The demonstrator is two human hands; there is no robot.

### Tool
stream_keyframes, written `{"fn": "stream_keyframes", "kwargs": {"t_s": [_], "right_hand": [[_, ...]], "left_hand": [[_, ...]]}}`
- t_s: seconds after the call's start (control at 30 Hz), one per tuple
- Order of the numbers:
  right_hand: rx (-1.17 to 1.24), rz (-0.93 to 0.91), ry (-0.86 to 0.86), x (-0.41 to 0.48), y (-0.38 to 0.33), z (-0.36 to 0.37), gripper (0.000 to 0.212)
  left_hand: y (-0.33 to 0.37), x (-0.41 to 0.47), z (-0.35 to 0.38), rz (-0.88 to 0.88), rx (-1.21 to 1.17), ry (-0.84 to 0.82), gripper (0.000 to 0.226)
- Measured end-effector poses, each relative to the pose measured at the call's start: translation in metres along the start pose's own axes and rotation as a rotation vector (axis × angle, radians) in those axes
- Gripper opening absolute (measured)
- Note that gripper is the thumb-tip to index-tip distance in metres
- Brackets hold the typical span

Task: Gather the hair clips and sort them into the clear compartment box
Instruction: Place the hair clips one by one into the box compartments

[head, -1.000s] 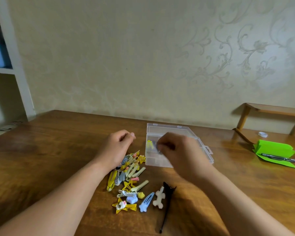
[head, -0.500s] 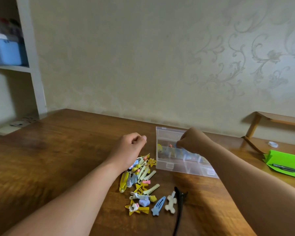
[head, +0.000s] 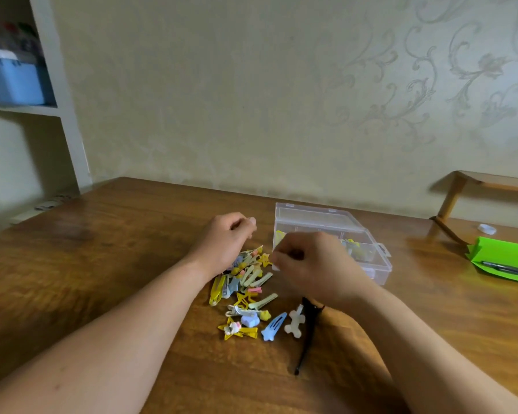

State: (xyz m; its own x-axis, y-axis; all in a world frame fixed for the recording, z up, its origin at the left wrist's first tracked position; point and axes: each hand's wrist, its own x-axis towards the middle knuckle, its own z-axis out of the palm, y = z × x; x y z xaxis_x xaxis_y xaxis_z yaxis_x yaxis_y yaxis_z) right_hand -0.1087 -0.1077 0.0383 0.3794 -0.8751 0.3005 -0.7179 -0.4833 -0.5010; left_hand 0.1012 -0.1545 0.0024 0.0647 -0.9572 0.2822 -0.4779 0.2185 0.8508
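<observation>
A pile of small hair clips (head: pixel 245 282), mostly yellow, pale green and blue, lies on the wooden table. At its near edge are a blue snap clip (head: pixel 274 325), a white bone-shaped clip (head: pixel 295 322) and a long black clip (head: pixel 307 333). The clear compartment box (head: pixel 380 264) stands open to the right of the pile, with yellow clips (head: pixel 356 249) in it. My left hand (head: pixel 225 240) hovers over the pile's far side, fingers curled, thumb against forefinger. My right hand (head: pixel 311 261) is curled in front of the box's near left corner; I see nothing in either hand.
A green folded sheet (head: pixel 506 252) with a pen (head: pixel 509 265) lies at the right edge, a small white cap (head: pixel 487 228) behind it. A wooden stand (head: pixel 455 195) is at the back right. A white shelf with a blue bin (head: pixel 12 82) is at the left.
My right hand has drawn back from over the box's compartments to its near left corner, beside the pile. My left hand has stayed curled over the pile.
</observation>
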Motion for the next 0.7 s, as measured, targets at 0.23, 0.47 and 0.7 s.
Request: {"fn": "stream_keyframes", "kwargs": {"t_s": [0.23, 0.47, 0.7], "right_hand": [[-0.065, -0.103, -0.258, -0.0076, -0.0033, -0.0033, 0.012], [-0.132, -0.141, -0.376, -0.0082, -0.0009, -0.0024, 0.016], [-0.151, -0.158, -0.366, -0.008, -0.0014, -0.0024, 0.011]], "left_hand": [[-0.0017, 0.0001, 0.0001, -0.002, 0.006, 0.005, 0.03], [-0.001, 0.002, 0.0032, -0.013, 0.011, 0.002, 0.029], [-0.0056, 0.0041, 0.0029, 0.007, 0.005, -0.006, 0.027]]}}
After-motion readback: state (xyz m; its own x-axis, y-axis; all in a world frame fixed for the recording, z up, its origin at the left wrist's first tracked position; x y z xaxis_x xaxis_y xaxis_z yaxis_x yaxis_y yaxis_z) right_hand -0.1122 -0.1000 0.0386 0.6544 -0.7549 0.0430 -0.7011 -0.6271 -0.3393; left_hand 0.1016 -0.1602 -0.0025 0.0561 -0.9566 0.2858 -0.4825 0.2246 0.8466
